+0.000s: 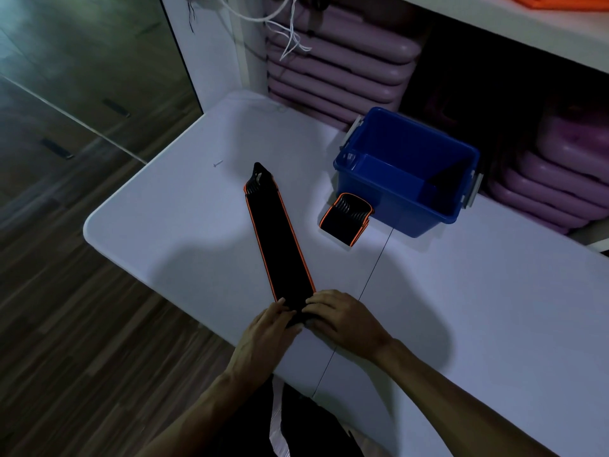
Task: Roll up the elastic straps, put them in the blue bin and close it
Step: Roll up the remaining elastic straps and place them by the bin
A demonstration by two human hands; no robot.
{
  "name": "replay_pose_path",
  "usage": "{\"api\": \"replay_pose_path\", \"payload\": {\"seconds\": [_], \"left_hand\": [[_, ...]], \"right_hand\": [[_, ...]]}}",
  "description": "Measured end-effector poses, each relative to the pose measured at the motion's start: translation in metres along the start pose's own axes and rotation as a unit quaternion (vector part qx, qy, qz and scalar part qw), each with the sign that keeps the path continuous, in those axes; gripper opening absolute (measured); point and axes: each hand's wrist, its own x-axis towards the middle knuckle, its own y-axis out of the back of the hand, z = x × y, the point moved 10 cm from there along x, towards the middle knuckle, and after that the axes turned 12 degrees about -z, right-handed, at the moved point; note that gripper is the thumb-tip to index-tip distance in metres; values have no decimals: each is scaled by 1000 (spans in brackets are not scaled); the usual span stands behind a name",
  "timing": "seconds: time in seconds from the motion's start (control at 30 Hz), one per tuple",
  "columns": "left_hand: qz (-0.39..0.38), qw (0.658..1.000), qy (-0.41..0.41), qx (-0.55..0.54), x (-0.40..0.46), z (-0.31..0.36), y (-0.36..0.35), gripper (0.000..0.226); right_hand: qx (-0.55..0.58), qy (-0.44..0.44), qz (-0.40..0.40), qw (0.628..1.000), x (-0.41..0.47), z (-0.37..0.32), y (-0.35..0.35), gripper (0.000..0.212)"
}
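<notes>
Hands meet at the near end of a long black strap (279,239) with orange edging, which lies flat on the white surface (171,225) and runs away from them, up and slightly to the left. The left hand (263,334) presses its curled fingers (283,316) onto the strap's near end; the right hand (342,319) does the same from the other side, its fingertips (311,308) touching the black fabric. Both are bent over and gripping the end, where the strap looks bunched or folded beneath them; how much is rolled I cannot tell. The far end of the strap shows a loop or handle.

Ahead and to the right of the hands, a second strap (346,219), folded into a short bundle, sits on the surface and touches the near wall of the blue bin (389,199). The bin stands open, well beyond the right hand, with grey latches at its sides. A thin cord (372,272) runs across the surface from the bin toward the person.
</notes>
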Motion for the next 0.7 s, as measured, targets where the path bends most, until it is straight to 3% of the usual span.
{"api": "replay_pose_path", "payload": {"seconds": [0.1,0.2,0.33,0.53,0.6,0.7], "left_hand": [[22,994,55,-95,3,-12,4,44],[68,990,82,-88,6,-17,13,27],[62,995,66,-36,15,-15,11,11],[-15,993,-20,114,-1,-4,-8,52],[-19,992,-19,127,0,-5,-10,48],[13,991,-32,132,6,4,0,36]], "right_hand": [[62,-32,-6,998,5,3,7,30],[115,-89,18,989,13,10,12,26],[101,-96,40,989,15,10,8,21],[-39,-48,-29,998,0,5,-3,55],[-81,-34,-53,995,0,5,-6,60],[-112,-7,-32,993,2,1,0,47]]}}
